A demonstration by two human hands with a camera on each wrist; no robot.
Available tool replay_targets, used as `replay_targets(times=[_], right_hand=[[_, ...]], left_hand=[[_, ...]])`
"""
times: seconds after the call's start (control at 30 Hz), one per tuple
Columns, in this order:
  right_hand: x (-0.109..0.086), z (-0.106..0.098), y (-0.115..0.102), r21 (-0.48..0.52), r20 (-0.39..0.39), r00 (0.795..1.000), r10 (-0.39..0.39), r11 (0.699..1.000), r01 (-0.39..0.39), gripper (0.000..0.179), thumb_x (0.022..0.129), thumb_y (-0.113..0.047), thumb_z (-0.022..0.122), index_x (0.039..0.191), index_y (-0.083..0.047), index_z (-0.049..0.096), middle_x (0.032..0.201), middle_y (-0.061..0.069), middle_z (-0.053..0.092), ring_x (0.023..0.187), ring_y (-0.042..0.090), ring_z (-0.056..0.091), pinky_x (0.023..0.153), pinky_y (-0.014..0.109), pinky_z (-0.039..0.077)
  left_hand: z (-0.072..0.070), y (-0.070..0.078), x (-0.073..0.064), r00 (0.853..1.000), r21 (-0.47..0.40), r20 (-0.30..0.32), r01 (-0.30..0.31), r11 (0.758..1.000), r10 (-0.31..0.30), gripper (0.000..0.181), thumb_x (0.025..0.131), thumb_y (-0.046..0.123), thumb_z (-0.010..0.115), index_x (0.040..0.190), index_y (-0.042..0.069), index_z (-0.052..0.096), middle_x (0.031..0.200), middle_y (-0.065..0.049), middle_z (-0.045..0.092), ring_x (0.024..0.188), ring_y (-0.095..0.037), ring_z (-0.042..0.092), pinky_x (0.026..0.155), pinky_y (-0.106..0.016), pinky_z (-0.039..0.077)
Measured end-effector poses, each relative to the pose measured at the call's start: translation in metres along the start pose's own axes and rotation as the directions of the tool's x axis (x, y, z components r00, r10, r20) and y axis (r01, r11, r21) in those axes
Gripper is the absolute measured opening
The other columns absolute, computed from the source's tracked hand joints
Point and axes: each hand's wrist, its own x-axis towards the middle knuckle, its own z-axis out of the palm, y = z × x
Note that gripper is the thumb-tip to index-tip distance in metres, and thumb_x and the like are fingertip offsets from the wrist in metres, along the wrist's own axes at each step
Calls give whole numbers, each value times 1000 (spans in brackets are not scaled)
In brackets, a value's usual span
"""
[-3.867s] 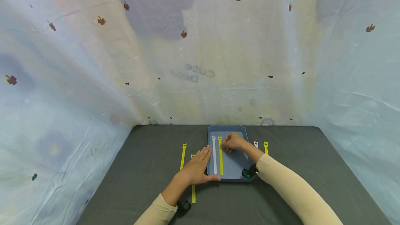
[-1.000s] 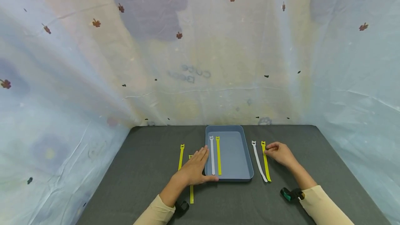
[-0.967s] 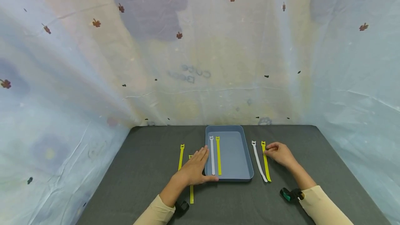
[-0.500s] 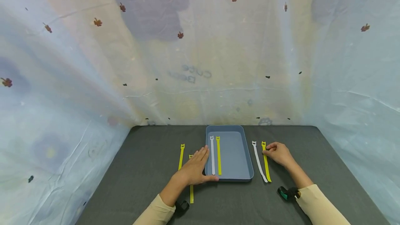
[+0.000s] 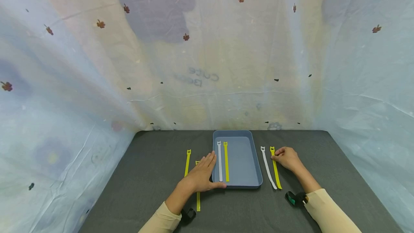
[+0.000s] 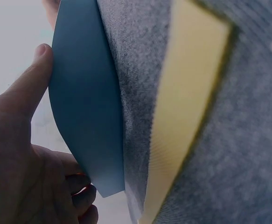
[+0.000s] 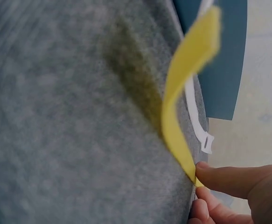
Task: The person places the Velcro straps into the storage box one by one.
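Note:
My right hand [image 5: 289, 159] pinches a yellow hook-and-loop cable tie [image 5: 276, 173] close to its slotted head, right of the tray. In the right wrist view this yellow tie [image 7: 172, 119] is lifted and bends, its tail off the cloth. Just left of it lies a white cable tie [image 5: 267, 169]. My left hand [image 5: 201, 175], fingers straight, rests against the left wall and near corner of the blue-grey tray [image 5: 244, 168]. Inside the tray, a white tie [image 5: 220, 163] and a yellow tie [image 5: 226, 164] lie side by side at the left.
Left of the tray are a yellow tie [image 5: 187, 163] and another yellow tie [image 5: 198, 204], partly hidden by my left hand. Dark grey cloth [image 5: 161, 190] covers the table. A patterned plastic sheet [image 5: 226, 64] hangs behind and on both sides.
My right hand has left the tray's inside and gone right to the yellow tie. Over the last second the tie's tail has shifted slightly right. My left hand keeps its place.

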Motion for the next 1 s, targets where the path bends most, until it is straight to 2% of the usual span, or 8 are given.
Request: replay_targets(times=[0.3,0.6,1.0], right_hand=[[0,0,-1,-8,11,1000,4,1000,-4,22,97,-15,80,99,3,70,85,11,66,74,22,59,63,35,49],[-3,-3,0,-11,14,999,-47,999,47,20,97,-15,80,92,3,72,84,10,66,73,22,57,62,33,47],[-3,-9,7,37,46,997,-59,998,57,19,98,-16,80,94,2,73,89,10,68,77,21,57,66,34,48]], left_hand=[[2,-2,2,1000,12,-11,-4,1000,4,122,93,79,64,172,2,13,180,-16,6,167,-30,11,135,-47,16],[3,-4,2,1000,13,-13,-1,1000,1,122,93,80,64,172,2,13,181,-15,6,167,-29,10,135,-47,16],[6,-5,3,1000,12,-9,5,1000,-5,123,92,81,62,173,3,12,181,-14,4,167,-27,8,135,-46,14]])
